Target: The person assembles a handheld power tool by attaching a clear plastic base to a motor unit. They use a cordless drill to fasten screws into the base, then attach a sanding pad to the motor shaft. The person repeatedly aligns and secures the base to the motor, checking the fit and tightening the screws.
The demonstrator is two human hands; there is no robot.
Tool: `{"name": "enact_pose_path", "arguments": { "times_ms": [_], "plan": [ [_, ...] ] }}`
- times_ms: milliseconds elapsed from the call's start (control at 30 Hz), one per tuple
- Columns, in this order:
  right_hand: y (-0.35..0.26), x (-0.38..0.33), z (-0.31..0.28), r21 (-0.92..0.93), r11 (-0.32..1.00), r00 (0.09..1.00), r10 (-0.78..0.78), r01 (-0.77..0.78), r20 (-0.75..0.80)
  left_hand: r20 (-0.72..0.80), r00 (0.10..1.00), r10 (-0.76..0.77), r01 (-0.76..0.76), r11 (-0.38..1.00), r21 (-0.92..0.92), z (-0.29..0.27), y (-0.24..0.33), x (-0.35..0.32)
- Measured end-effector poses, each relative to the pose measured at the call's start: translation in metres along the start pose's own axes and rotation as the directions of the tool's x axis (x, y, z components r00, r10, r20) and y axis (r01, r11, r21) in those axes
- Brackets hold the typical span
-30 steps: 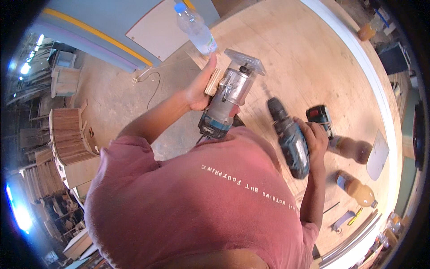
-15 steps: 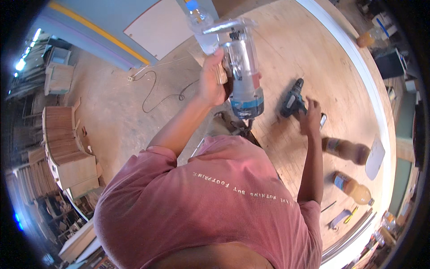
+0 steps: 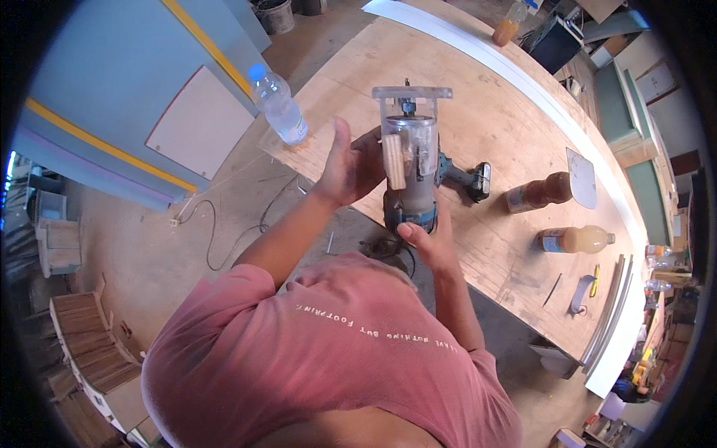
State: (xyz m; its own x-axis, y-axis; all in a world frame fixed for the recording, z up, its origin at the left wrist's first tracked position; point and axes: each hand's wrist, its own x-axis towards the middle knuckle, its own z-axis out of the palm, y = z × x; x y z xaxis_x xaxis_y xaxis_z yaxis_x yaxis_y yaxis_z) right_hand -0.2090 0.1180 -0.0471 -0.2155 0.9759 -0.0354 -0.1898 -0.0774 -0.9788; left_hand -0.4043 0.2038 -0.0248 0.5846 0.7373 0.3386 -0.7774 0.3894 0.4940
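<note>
A trim router [image 3: 415,196] with a clear base and a blue-and-black lower end is held up in front of me, base uppermost and bit pointing away. My right hand [image 3: 435,245] is closed round its lower end, thumb across the front. Beside the base is my left hand [image 3: 342,170], open with the thumb raised; its fingertips pass behind the router, so contact cannot be made out. A pale ribbed block [image 3: 395,161] shows on the router's left side. Partly hidden behind the router, a cordless drill [image 3: 469,181] lies on the wooden table [image 3: 500,112].
A clear bottle with a blue cap [image 3: 281,108] stands at the table's left corner. To the right lie a dark bottle [image 3: 536,193] and an amber one [image 3: 575,240], then a yellow-handled tool [image 3: 594,282]. A cable [image 3: 213,231] trails over the floor. A blue panel [image 3: 127,97] stands far left.
My right hand has left the drill on the table and taken hold of the router's lower end. My left hand has let go of the router and opened. The view has shifted.
</note>
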Motion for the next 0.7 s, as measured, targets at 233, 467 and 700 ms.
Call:
{"name": "enact_pose_path", "arguments": {
  "times_ms": [233,467,700],
  "plan": [
    [0.049,-0.041,0.036,0.293,0.95,0.993,0.092,-0.109,0.07,0.072,0.995,-0.074,0.064,0.989,0.134,-0.008,-0.019,-0.027],
    [0.038,-0.045,0.032,0.271,0.935,0.945,0.146,-0.228,0.293,0.04,0.999,0.034,-0.035,0.999,0.024,-0.006,-0.029,-0.044],
    [0.024,-0.041,0.037,0.159,0.977,0.984,0.12,-0.14,0.128,-0.233,0.972,0.039,-0.009,0.992,0.128,0.02,-0.021,-0.038]
  ]
}}
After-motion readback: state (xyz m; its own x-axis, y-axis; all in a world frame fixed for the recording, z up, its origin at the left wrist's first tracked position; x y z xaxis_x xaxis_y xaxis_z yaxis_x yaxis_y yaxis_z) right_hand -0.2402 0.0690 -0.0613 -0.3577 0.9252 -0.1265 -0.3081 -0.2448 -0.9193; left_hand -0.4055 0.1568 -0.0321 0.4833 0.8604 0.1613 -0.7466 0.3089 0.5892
